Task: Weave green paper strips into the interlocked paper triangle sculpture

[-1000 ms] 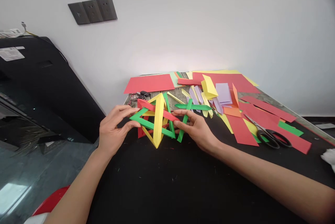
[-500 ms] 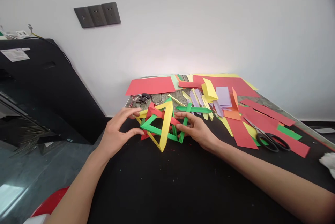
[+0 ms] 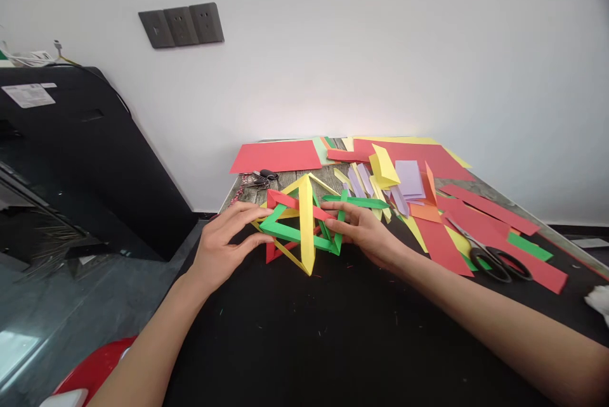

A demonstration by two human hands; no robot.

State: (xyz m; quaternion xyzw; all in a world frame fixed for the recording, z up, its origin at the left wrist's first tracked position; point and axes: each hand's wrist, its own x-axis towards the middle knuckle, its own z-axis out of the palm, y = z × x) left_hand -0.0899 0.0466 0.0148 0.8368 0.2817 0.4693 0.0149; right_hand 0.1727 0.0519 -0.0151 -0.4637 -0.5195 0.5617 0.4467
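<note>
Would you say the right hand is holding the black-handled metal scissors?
No, the scissors lie among coloured paper sheets, while the right hand holds the multicoloured folded-paper frame.

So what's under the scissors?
Under the scissors there's red paper, and a bit of green paper shows through one handle loop. Whatever the blades and handles cover directly can't be seen, nor can anything beneath the red paper.
</note>
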